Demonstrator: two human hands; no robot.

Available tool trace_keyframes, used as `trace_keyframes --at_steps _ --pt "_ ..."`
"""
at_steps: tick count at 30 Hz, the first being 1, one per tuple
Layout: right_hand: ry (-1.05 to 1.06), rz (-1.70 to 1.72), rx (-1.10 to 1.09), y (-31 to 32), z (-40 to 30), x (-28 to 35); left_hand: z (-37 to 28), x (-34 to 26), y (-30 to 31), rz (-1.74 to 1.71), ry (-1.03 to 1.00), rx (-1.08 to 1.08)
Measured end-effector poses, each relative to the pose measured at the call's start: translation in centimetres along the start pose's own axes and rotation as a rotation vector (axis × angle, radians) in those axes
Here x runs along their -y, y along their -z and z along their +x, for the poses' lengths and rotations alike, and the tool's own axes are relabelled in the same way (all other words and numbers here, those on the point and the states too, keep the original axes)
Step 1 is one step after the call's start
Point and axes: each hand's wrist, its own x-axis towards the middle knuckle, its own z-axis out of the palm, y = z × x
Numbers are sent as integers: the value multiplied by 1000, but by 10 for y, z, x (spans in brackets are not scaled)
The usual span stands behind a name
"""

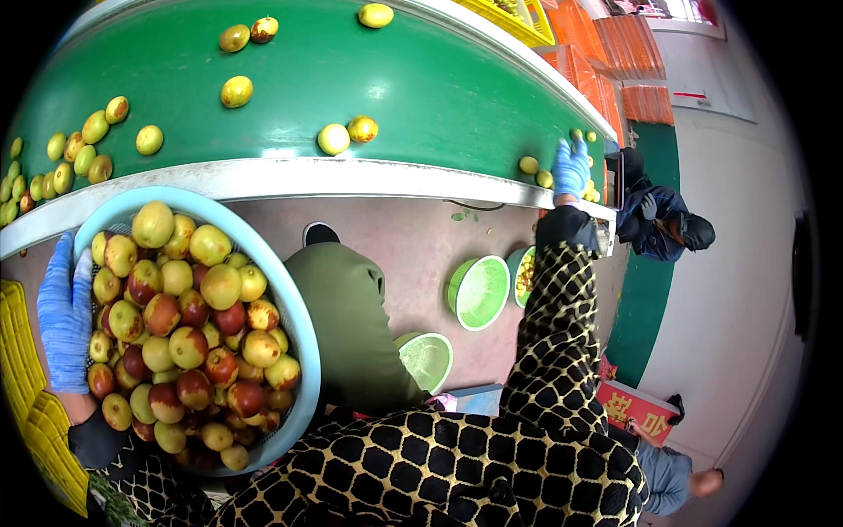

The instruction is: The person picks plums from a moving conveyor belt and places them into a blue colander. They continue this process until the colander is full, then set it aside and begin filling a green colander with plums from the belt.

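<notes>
A light-blue plastic basket (309,342) is heaped with jujubes (188,346), some yellow-green and some reddish brown. My left hand (64,323), in a blue knit glove, grips the basket's left rim, with part of the rim hidden under it. Far to the right, my right hand (571,170) reaches over the near rail of a green conveyor belt (448,112). Its gloved fingers are apart, and a small green jujube (577,134) shows at their tips. Two more jujubes (529,165) lie left of that hand. Others are scattered along the belt, with a cluster (62,176) at the left end.
A white metal rail (369,176) edges the belt. Green baskets (479,293) stand on the floor beside my knee. Yellow crates (26,369) are at far left, and orange crates (629,46) are stacked beyond the belt. Two people (665,221) are at the right.
</notes>
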Motion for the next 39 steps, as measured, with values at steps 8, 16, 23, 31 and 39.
trace_keyframes --at_steps 8,16,23,31,39 --pt "-158 -92 579 -42 37 -160 1 24 -11 -481 237 28" --pt "-268 537 671 -10 6 5 -4 0 -2 -428 285 -2" --pt "-292 1689 952 26 -32 154 1 -6 3 -160 100 -11" --pt "-417 2253 1595 43 -119 278 3 0 2 -208 69 -64" --pt "-450 2174 1733 76 -188 345 -6 14 5 -38 26 -57"
